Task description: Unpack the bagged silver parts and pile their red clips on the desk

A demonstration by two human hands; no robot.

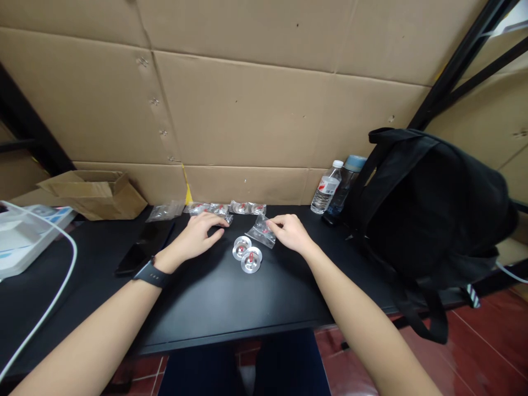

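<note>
My right hand (290, 232) pinches the edge of a small clear plastic bag (262, 231); a bit of red shows in the bag. Close by, two round silver metal discs (251, 260) with red pieces at their centres lie on the black table, one overlapping the other. My left hand (201, 235), with a dark watch on its wrist, hovers or rests near the bagged discs, its thumb and fingers apart and nothing visible between them. Several bagged discs (247, 208) form a row along the back, partly hidden by my left hand.
An open brown paper bag (99, 195) stands back left, beside flat clear bags (165, 211) and a dark phone-like slab (142, 250). A white device with a cable (33, 236) sits far left. At right are a water bottle (326, 190), a blue-lidded bottle (353, 164) and a black backpack (433, 214).
</note>
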